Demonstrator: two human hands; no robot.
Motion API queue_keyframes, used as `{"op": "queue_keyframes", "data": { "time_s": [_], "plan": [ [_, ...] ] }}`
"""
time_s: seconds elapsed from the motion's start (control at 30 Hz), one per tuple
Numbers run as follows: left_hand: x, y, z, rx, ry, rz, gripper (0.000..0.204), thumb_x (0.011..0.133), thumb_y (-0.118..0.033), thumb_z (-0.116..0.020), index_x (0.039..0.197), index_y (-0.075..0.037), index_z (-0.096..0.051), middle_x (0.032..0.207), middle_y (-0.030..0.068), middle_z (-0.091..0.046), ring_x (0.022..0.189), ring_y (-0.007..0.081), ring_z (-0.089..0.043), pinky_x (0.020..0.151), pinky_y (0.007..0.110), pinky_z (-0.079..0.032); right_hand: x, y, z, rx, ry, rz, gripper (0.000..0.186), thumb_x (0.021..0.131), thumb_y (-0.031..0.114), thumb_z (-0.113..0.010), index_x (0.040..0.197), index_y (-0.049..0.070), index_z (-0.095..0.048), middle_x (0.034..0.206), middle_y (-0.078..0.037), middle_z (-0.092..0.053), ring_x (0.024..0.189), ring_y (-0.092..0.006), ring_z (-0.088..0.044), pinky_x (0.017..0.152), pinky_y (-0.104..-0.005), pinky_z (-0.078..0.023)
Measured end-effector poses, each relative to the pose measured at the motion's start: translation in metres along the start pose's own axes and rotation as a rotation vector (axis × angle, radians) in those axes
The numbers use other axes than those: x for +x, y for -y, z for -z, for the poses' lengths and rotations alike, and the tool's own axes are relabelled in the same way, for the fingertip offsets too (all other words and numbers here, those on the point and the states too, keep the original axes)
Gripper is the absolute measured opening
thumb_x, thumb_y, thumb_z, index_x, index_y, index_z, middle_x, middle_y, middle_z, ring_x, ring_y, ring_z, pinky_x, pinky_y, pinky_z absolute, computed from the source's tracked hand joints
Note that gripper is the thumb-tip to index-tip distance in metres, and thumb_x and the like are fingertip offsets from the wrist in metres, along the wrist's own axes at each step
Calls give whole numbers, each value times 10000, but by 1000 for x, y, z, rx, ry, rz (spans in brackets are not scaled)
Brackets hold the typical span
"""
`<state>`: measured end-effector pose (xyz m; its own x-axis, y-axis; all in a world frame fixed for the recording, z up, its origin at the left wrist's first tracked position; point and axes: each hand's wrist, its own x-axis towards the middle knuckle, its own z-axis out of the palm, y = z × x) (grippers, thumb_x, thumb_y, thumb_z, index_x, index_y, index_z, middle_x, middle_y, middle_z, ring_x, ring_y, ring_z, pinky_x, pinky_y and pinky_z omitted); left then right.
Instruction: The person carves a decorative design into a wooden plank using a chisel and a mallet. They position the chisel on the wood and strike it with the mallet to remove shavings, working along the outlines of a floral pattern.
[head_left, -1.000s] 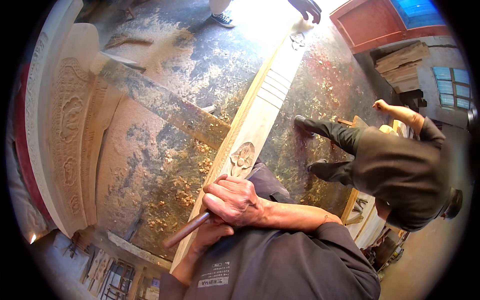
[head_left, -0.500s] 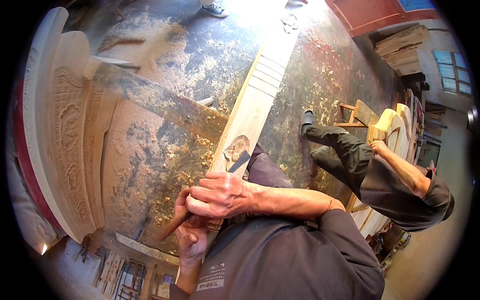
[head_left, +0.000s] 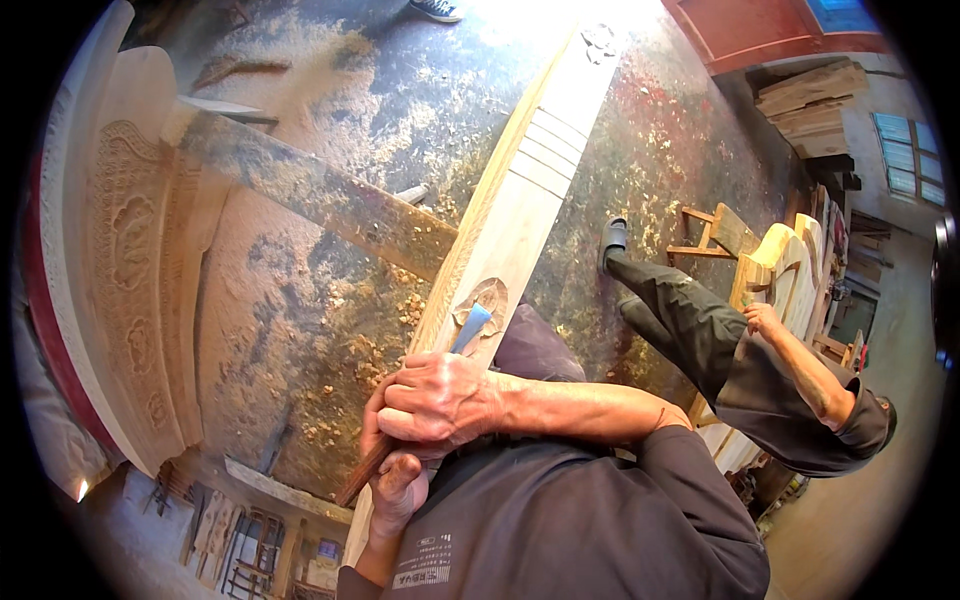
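Note:
Both my hands are closed round a wood chisel, one over the other. Its flat blade catches a bluish light and points up and away, over a carved oval relief in a long pale wooden board. The brown handle sticks out toward the lower left. My right hand lies on top with fingers curled, its forearm crossing in front of my body from the right. Below it, my left hand wraps the handle with the thumb showing; its other fingers are partly hidden.
A dusty plank meets the board's left side. Large carved wooden panels stand at the left. Shavings litter the floor. On the right, another person works by wooden pieces, near a small wooden stool.
The chisel has turned: its blade now points more steeply up the board and shines blue, and the handle end has swung lower. Both hands moved with it. The other person's hand has shifted slightly.

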<state>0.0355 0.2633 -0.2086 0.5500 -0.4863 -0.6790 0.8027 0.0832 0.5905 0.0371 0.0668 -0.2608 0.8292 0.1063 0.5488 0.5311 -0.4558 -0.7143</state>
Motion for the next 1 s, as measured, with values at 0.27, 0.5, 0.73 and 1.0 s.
{"op": "queue_keyframes", "data": {
  "time_s": [0.27, 0.5, 0.73, 1.0],
  "plan": [
    [10, -11, -21, 140, 44, -126, 1317, 762, -598, -977, 1683, 55, -297, 1583, 144, -487, 1466, 256, -508, 1259, 417, -396, -5, -5, -2, -54, -6, 37, 313, 817, 324, -741, 788, 123, -504, 751, -14, -506, 641, -191, -602, 558, -372, -454],
    [13, -17, -30, 226, 38, -126, 1212, 840, -463, -966, 1704, 34, -277, 1584, 135, -490, 1458, 253, -513, 1248, 419, -406, -2, -4, 3, -116, -28, 33, 282, 823, 339, -731, 854, 99, -587, 771, -10, -559, 673, -179, -638, 558, -350, -478],
    [15, -21, -37, 269, 25, -117, 1183, 863, -434, -949, 1710, 34, -267, 1561, 131, -509, 1449, 249, -520, 1225, 414, -429, -3, -6, 7, -104, -22, 12, 321, 824, 355, -725, 951, 65, -669, 796, -8, -604, 704, -176, -666, 567, -342, -497],
    [16, -20, -39, 276, 30, -180, 1184, 859, -444, -953, 1706, 35, -280, 1554, 120, -515, 1441, 240, -528, 1218, 409, -436, -2, -5, 2, -110, -41, 14, 341, 847, 392, -722, 954, 73, -670, 778, -9, -590, 711, -193, -663, 588, -352, -507]
  ]
}}
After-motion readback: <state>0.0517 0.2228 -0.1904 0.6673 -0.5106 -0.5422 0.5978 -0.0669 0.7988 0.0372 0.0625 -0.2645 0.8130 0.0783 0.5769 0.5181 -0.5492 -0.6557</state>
